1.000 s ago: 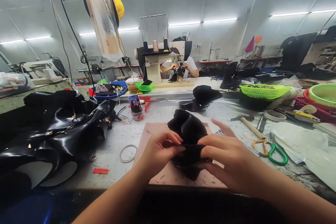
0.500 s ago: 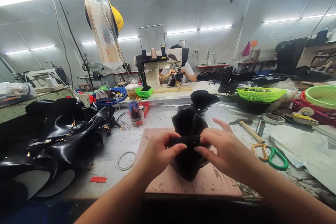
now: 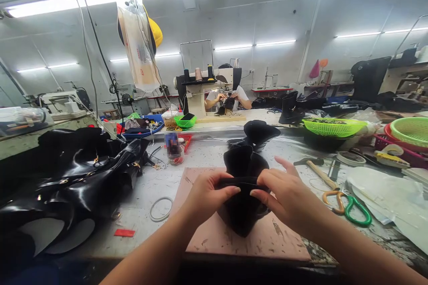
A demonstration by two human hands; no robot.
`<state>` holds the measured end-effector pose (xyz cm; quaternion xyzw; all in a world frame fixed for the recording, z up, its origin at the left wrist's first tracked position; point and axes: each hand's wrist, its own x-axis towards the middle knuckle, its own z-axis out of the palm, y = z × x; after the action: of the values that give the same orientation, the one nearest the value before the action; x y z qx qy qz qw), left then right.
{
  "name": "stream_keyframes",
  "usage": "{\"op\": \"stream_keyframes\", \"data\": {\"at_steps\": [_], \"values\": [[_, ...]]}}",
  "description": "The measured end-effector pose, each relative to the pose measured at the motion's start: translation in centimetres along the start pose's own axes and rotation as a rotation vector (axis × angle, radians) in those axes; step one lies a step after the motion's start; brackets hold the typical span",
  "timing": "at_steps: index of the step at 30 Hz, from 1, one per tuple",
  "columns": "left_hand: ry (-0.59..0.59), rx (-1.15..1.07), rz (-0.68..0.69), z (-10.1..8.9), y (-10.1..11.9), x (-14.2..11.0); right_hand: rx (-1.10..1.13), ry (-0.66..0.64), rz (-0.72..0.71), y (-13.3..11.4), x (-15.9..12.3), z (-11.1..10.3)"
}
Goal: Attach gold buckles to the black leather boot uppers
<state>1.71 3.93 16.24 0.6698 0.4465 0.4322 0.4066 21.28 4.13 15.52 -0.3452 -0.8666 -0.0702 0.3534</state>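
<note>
A black shoe upper (image 3: 241, 213) stands over a pinkish board (image 3: 207, 240), its soft edge spread between my two hands. My left hand (image 3: 214, 193) pinches the edge from the left, thumb toward me and fingers behind. From the right, my right hand (image 3: 281, 193) pinches the same edge, with one finger lifted clear. A small gap separates the two thumbs. Just beyond lies another black upper (image 3: 261, 131). The lower inside of the held piece is too dark to make out.
Glossy black uppers (image 3: 80, 178) are heaped at the left. On the right lie a hammer (image 3: 321, 173), scissors (image 3: 357, 211), a tape roll (image 3: 351, 158) and a green basket (image 3: 334, 128). A grey ring (image 3: 161, 209) rests left of the board. Behind, a person (image 3: 242, 98) works at a sewing machine (image 3: 200, 93).
The view has tilted up slightly, so everything sits a little lower. Both hands keep their pinch on the upper's edge, with little other movement.
</note>
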Motion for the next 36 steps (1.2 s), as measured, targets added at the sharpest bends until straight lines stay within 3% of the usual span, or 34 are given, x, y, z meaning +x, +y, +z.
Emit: {"op": "stream_keyframes", "data": {"at_steps": [7,14,16,19,23,26,28,32,36], "values": [[0.043,-0.141,-0.092,0.2,-0.2,0.1,0.026,-0.035,0.015,-0.2,-0.1,0.0],[0.107,-0.239,-0.062,0.5,-0.1,-0.3,0.082,-0.118,0.041,-0.1,0.1,-0.5],[0.069,-0.286,-0.049,0.1,-0.5,-0.4,0.106,-0.143,0.037,0.0,0.2,-0.7],[-0.085,-0.293,-0.039,-1.2,-0.9,-0.5,0.130,-0.169,0.014,0.1,0.4,-1.1],[-0.301,0.013,0.089,-3.4,0.6,-0.7,0.098,-0.118,-0.038,-0.1,0.9,-1.3],[-0.273,0.515,0.298,-4.0,2.8,-1.1,0.058,-0.101,-0.088,-0.6,1.3,-1.3],[-0.283,0.737,0.369,-3.9,3.9,-1.4,0.057,-0.116,-0.109,-0.9,1.6,-1.4],[-0.379,0.669,0.397,-3.5,4.5,-1.4,0.107,-0.232,-0.097,-1.0,2.1,-2.1],[-0.467,0.520,0.242,-3.7,4.4,-0.7,0.131,-0.343,-0.077,-0.9,2.6,-2.9]]}}
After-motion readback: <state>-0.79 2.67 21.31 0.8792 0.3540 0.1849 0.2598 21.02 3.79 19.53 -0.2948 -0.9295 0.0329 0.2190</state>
